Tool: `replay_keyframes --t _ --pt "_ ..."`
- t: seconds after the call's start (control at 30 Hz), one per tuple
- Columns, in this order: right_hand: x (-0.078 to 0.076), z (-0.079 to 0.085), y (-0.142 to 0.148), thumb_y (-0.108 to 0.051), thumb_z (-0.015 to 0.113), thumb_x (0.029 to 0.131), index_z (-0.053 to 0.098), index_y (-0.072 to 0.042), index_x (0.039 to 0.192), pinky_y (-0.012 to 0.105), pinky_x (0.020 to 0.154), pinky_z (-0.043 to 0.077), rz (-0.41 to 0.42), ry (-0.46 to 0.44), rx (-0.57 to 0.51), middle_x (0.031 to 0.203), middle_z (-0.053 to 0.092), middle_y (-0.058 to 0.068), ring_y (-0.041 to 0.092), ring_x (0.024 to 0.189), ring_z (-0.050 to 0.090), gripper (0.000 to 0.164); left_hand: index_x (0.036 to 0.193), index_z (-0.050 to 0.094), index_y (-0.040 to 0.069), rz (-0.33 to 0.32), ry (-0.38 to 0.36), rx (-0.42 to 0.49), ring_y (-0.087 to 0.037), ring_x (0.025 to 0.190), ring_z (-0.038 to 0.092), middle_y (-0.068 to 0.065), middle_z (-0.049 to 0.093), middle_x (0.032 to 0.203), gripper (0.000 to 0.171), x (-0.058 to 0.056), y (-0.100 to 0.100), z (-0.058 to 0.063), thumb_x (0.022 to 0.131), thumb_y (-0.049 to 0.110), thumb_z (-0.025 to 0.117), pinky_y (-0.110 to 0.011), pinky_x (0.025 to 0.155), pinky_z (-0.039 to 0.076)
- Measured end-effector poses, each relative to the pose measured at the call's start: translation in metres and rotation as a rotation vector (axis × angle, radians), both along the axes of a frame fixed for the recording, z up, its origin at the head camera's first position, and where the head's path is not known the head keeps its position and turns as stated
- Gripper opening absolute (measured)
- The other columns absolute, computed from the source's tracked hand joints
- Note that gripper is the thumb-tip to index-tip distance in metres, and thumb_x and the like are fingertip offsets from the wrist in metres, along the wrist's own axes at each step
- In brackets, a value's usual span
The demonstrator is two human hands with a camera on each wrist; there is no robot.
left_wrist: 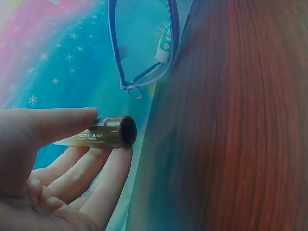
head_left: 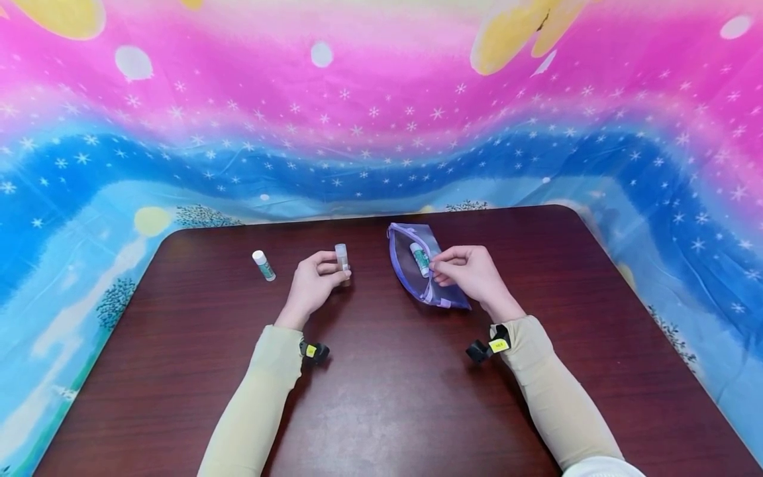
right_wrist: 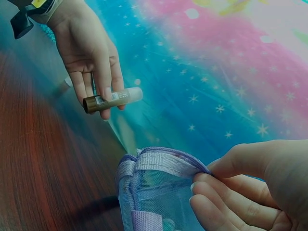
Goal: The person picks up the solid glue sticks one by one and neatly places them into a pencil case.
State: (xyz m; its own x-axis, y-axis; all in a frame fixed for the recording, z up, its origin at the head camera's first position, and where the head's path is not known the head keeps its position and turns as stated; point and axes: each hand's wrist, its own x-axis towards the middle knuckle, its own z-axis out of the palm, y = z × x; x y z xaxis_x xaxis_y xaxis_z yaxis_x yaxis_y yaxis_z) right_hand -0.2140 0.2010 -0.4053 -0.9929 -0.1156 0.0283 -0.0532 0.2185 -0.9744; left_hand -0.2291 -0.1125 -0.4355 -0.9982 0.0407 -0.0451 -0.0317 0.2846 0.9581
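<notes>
Between the thumb and fingers of my left hand [head_left: 316, 278] is a glue stick [head_left: 342, 257] with a brown base and a clear cap. Its hollow base end faces the camera in the left wrist view. A purple zip pouch [head_left: 411, 291] of see-through mesh lies to its right, its mouth spread wide. My right hand [head_left: 473, 273] pinches the zip edge [right_wrist: 190, 161] on the pouch's right side. Inside the pouch shows a white-and-green glue stick [head_left: 420, 260]. The held glue stick is apart from the pouch.
Another white-and-green glue stick [head_left: 263, 265] stands on the dark wooden table [head_left: 381, 397], left of my left hand. A printed pink-and-blue cloth [head_left: 357, 132] hangs behind and along the sides of the table.
</notes>
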Motion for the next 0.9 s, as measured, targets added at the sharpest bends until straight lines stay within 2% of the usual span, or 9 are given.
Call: replay_keyframes --t 0.4,0.9 --pt "-0.001 -0.003 0.0 -0.006 0.074 0.093 0.075 0.008 0.103 0.036 0.068 0.062 0.005 -0.024 0.026 0.09 0.074 0.021 0.025 0.072 0.072 0.017 0.129 0.064 0.004 -0.008 0.003 0.02 -0.024 0.104 0.071 -0.015 0.073 0.113 0.042 -0.004 0.014 -0.001 0.09 0.009 0.079 -0.038 0.089 0.057" --pt "-0.002 -0.005 0.001 -0.007 0.074 0.093 0.075 0.007 0.104 0.036 0.069 0.062 0.007 -0.025 0.043 0.09 0.074 0.02 0.025 0.072 0.073 0.018 0.129 0.064 0.002 -0.009 -0.006 0.095 -0.025 0.096 0.073 -0.017 0.073 0.112 0.043 -0.008 0.029 -0.001 0.089 0.006 0.079 -0.035 0.083 0.06"
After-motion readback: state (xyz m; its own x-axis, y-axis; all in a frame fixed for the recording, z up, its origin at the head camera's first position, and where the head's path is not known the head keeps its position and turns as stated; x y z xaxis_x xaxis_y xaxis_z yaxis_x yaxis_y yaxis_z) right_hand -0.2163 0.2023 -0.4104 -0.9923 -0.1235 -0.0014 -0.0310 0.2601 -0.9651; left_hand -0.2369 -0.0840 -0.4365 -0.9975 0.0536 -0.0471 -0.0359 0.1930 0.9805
